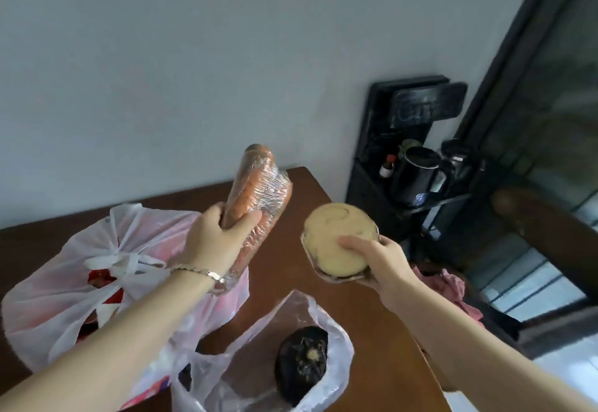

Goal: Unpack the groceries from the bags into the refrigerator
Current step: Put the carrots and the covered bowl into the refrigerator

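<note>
My left hand [216,238] grips a pack of carrots [259,198] wrapped in clear film, held up above the brown table [291,282]. My right hand [380,261] holds a round pale food item in a clear wrapped tray [336,243], thumb on top, over the table's right side. A tied white plastic bag [97,266] with red items inside lies at the left. An open clear bag [259,363] near the front holds a dark round vegetable [302,363]. No refrigerator is in view.
A black water dispenser [411,159] with a kettle and a small bottle stands against the grey wall right of the table. A dark-framed glass door [550,120] fills the far right. A pink cloth [449,285] lies beyond the table's right edge.
</note>
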Available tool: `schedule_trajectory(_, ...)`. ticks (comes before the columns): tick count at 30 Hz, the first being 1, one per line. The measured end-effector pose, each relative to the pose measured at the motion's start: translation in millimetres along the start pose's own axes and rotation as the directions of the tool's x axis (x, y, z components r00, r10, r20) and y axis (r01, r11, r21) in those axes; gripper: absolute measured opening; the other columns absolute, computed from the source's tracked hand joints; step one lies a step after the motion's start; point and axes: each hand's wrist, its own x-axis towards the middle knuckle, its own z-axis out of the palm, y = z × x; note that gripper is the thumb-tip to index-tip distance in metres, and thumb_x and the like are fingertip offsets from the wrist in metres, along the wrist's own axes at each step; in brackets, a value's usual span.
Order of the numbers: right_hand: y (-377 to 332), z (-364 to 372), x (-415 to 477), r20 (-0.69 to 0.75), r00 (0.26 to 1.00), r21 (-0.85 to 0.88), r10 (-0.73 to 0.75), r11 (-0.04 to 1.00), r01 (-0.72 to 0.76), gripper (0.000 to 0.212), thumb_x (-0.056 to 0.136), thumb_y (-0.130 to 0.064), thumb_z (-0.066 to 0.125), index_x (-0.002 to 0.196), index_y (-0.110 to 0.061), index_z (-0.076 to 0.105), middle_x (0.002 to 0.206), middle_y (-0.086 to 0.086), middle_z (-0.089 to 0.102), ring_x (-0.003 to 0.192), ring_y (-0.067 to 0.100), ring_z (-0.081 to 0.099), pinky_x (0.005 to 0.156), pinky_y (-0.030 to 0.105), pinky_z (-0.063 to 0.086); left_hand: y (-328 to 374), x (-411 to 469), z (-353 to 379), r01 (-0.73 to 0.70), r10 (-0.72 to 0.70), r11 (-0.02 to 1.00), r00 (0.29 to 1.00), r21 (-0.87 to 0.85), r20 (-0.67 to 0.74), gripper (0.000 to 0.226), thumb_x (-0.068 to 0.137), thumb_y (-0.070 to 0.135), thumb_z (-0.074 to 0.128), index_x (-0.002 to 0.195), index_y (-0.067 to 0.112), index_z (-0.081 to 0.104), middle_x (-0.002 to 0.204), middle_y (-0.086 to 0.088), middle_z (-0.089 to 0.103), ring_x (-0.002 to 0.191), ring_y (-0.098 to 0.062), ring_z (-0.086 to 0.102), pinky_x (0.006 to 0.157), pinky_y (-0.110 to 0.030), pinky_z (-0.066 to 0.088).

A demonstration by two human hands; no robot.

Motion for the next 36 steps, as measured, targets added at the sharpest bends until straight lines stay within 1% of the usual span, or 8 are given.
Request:
schedule_trajectory(6,7.5,-46.1,-40.9,-0.315,0.945,-0.047,-0.091,0.996,0.081,0.026,0.070,-0.011,0.080,0.087,-0.020,0.062,0.087,0.000,0.066,0.081,0.019,0.066,0.072,0.036,0.058,23.8,-3.4,32.9,-0.195,0.191,0.981,0.929,-0.018,0.318,0.029,0.082,0.039,0.066,0.086,0.010,0.063,0.073,-0.001,0.064,0.067,-0.018,0.060,0.052,-0.020,0.040)
schedule_trajectory(14,58.6,-154.7,-168.1,-0.698,0.713,-0.014,-0.067,0.997,0.080,0.047,0.056,-0.020,0.084,0.097,-0.013,0.062,0.090,0.004,0.064,0.087,0.023,0.060,0.060,0.026,0.048,100.7,-114.3,104.1,-0.377,0.398,0.907,0.620,-0.188,0.676,0.029,0.084,0.043,0.062,0.086,0.014,0.061,0.074,0.003,0.063,0.065,-0.009,0.060,0.050,-0.020,0.040)
schedule_trajectory(17,84.4,-212.4,-237.0,-0.809,0.587,0.044,-0.030,0.993,0.112,0.052,0.047,-0.020,0.079,0.096,-0.007,0.066,0.086,0.010,0.067,0.080,0.025,0.062,0.060,0.026,0.048,137.9,-187.5,137.8,-0.438,0.462,0.861,0.465,-0.257,0.755,0.026,0.083,0.043,0.064,0.078,0.017,0.059,0.072,0.002,0.062,0.066,-0.012,0.059,0.051,-0.023,0.038)
schedule_trajectory(22,133.8,-300.5,-355.9,-0.937,0.349,0.106,0.033,0.976,0.192,0.026,0.065,-0.004,0.080,0.086,-0.012,0.066,0.074,0.000,0.066,0.069,0.016,0.061,0.063,0.028,0.050,196.2,-329.2,180.4,-0.495,0.533,0.777,0.185,-0.390,0.826,0.030,0.078,0.045,0.068,0.073,0.016,0.059,0.077,-0.005,0.065,0.076,-0.024,0.061,0.064,-0.028,0.042)
schedule_trajectory(28,202.7,-420.3,-550.1,-0.995,-0.033,0.081,0.089,0.977,0.196,0.024,0.065,-0.001,0.079,0.085,-0.006,0.067,0.080,0.008,0.068,0.074,0.023,0.062,0.069,0.035,0.052,258.2,-570.3,218.9,-0.514,0.594,0.636,-0.152,-0.576,0.790,0.026,0.081,0.037,0.068,0.066,0.020,0.057,0.070,-0.002,0.062,0.071,-0.022,0.059,0.054,-0.025,0.037)
schedule_trajectory(30,218.3,-451.6,-607.2,-0.983,-0.139,0.094,0.118,0.981,0.169,0.024,0.065,-0.006,0.080,0.082,-0.011,0.065,0.082,0.006,0.066,0.078,0.022,0.061,0.075,0.036,0.052,274.9,-644.4,223.7,-0.482,0.588,0.626,-0.223,-0.612,0.777,0.032,0.082,0.038,0.068,0.059,0.019,0.054,0.060,0.002,0.056,0.060,-0.016,0.052,0.050,-0.021,0.034)
schedule_trajectory(33,243.5,-497.1,-694.5,-0.942,-0.295,0.120,0.161,0.981,0.154,0.035,0.061,-0.019,0.084,0.090,-0.017,0.064,0.088,0.002,0.066,0.088,0.024,0.062,0.082,0.039,0.054,300.2,-758.1,223.6,-0.364,0.509,0.714,-0.317,-0.598,0.800,0.033,0.081,0.041,0.069,0.062,0.016,0.056,0.056,0.003,0.052,0.052,-0.010,0.047,0.045,-0.020,0.032)
schedule_trajectory(36,258.8,-526.6,-761.8,-0.896,-0.396,0.154,0.201,0.977,0.148,0.039,0.063,-0.023,0.083,0.097,-0.014,0.065,0.093,0.002,0.067,0.089,0.024,0.061,0.073,0.030,0.048,319.4,-845.8,221.8,-0.261,0.438,0.781,-0.417,-0.567,0.796,0.033,0.081,0.041,0.068,0.068,0.011,0.060,0.062,0.000,0.058,0.054,-0.011,0.051,0.044,-0.016,0.036)
